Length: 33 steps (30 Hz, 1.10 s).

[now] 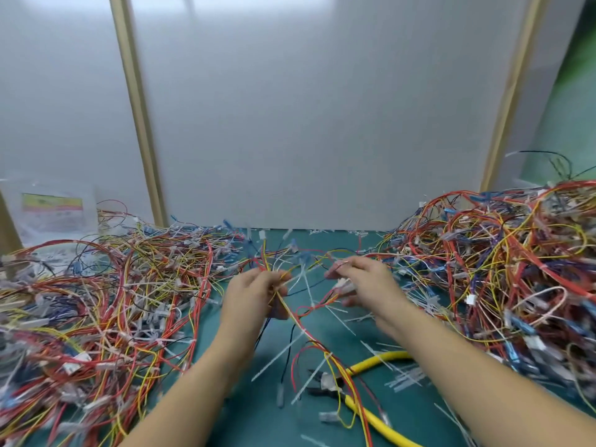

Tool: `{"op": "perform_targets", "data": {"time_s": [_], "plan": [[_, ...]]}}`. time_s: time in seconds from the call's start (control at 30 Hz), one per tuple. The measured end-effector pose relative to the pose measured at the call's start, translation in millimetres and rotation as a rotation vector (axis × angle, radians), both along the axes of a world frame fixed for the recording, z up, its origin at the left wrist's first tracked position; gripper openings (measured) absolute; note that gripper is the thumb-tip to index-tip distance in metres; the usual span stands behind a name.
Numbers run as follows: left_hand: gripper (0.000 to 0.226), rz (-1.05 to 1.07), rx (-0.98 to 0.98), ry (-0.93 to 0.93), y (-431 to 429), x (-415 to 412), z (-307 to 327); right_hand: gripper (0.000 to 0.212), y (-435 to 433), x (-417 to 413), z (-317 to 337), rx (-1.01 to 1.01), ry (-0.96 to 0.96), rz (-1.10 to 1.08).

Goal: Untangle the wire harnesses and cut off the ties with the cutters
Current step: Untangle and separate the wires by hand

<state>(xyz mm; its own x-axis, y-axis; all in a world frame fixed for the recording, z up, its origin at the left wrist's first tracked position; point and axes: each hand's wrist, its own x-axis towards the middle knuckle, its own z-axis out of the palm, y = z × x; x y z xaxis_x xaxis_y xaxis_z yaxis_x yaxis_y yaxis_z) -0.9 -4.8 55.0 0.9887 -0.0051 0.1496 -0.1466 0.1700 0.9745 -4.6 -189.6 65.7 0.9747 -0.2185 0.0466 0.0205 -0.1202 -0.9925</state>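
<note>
Bright, even light; motion blur throughout, wide-angle bending at the edges.

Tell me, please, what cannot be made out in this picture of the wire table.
Head view, right hand: motion blur hides whether its fingers hold anything.
Head view, cutters: loose wires and cut ties cross the jaws; one yellow handle leaves the bottom edge.
Head view, label on the bag: blurred, text unreadable.
Head view, right wire pile: cut off by the right edge.
</note>
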Motion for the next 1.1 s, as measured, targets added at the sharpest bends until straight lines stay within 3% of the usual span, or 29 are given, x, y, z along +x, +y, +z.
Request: {"op": "perform_targets", "data": {"time_s": [0.07,0.2,0.3,0.4,0.47,0.57,0.63,0.77,0.9,1.1], "plan": [[0.029,0.114,0.228,-0.029,0.2,4.3,-7.0,0.02,-9.9,-8.8,9.0,-0.096,-0.122,0.002],[0.037,0.183,0.466,-0.077,5.1,6.1,-11.1,0.024,-19.0,-38.2,9.7,-0.144,-0.23,0.027],[0.043,0.314,0.438,-0.085,7.4,6.8,-6.2,0.026,-19.2,-58.3,4.6,-0.115,-0.308,-0.014],[0.034,0.453,0.32,-0.068,8.4,7.3,-2.3,0.025,-14.1,-71.3,-1.7,-0.183,-0.41,-0.055],[0.03,0.524,0.287,-0.274,7.8,-2.2,2.2,0.025,-9.0,-75.0,-5.3,-0.21,-0.433,-0.041],[0.021,0.334,0.477,-0.668,-0.7,-18.7,5.4,0.026,-1.9,-79.4,-8.2,-0.242,-0.448,0.006],[0.024,0.095,0.622,-0.74,-8.3,-26.4,2.1,0.025,0.3,-80.8,-10.7,-0.331,-0.464,0.019],[0.016,-0.18,0.643,-0.608,-14.2,-29.8,-1.9,0.019,0.7,-78.8,-15.9,-0.399,-0.466,0.053],[0.008,-0.187,0.463,-0.515,-13.4,-28.6,0.8,0.021,-0.6,-78.0,-17.2,-0.453,-0.477,0.049],[0.011,-0.126,0.497,-0.547,-15.3,-29.7,-1.9,0.028,2.4,-77.8,-17.9,-0.527,-0.493,0.035]]}}
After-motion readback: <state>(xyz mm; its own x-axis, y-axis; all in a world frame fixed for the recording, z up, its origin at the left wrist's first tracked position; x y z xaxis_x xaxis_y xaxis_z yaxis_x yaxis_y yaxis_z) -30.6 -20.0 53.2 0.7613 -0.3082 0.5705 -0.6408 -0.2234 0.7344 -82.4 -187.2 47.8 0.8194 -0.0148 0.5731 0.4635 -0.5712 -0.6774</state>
